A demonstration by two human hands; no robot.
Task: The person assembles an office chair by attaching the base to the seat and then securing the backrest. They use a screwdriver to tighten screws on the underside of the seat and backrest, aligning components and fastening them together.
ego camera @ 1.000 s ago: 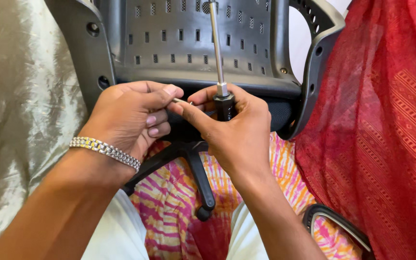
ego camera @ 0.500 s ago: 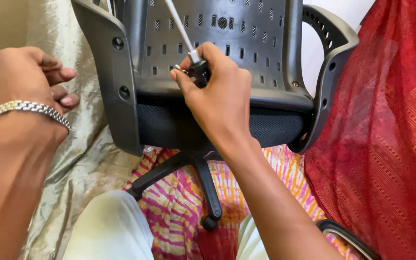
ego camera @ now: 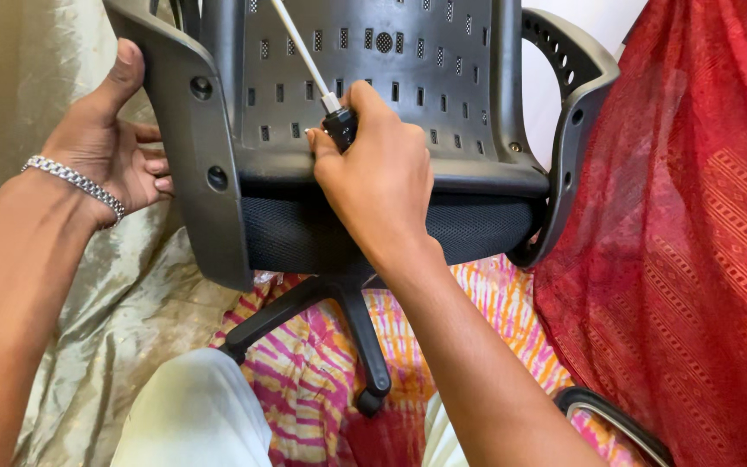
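Listing from the head view, the only one:

- Right hand (ego camera: 378, 177): fist wrapped round the black handle of a screwdriver (ego camera: 339, 128); steel shank runs up and left out of the top edge, so the tip is not seen. A small pale piece seems to be nipped at the fingertips beside the handle; too small to tell.
- Left hand (ego camera: 114, 147): fingers spread, thumb up, pressed on the outer face of the left armrest (ego camera: 205, 156); gripping nothing else. Metal bracelet (ego camera: 75, 183) at the wrist.
- Chair (ego camera: 391, 95): grey plastic, tipped on its side, slotted panel facing the camera, black mesh cushion (ego camera: 304, 233) at its near edge, base legs (ego camera: 352, 324) reaching near with one caster showing.
- Right armrest (ego camera: 577, 104): in place at the far right, with a row of holes.
- Progress, as judged: both armrests sit against the shell; two round holes in the left armrest show dark, and whether screws are seated there cannot be told. The tool is gripped but not seen engaged, so fastening looks unfinished.
- Room: pale green cloth (ego camera: 19, 78) lies close on the left, red cloth (ego camera: 693, 242) crowds the right armrest, pink-and-orange cloth (ego camera: 313, 380) is under the legs. Open space lies near, between the forearms; the left hand has little room between armrest and cloth.
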